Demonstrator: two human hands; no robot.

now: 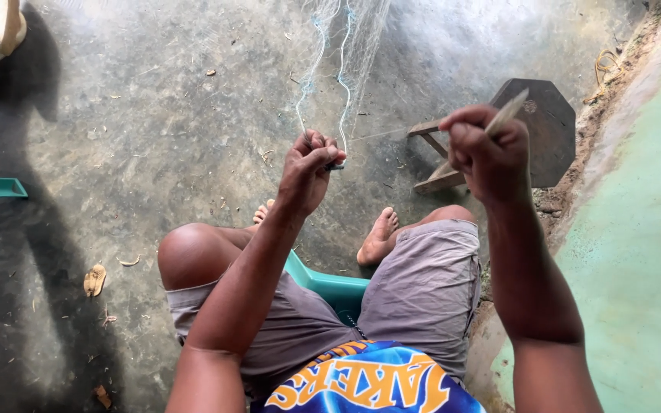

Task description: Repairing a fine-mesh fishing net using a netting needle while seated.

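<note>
Fine, seemingly nylon net (343, 46), wooden stool (545, 130)

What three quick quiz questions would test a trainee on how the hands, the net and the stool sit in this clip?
1. True or false: the left hand pinches the fishing net at its lower edge.
2. What does the right hand hold?
A. a netting needle
B. a knife
C. a spoon
3. Fill in: the wooden stool lies tipped on the concrete floor, beyond the person's ____ knee.

Key
1. True: the fingers are closed on the net's pale blue edge cords.
2. A: the slim netting needle sticks up out of the fist, and a thin line runs from it toward the net.
3. right
</note>
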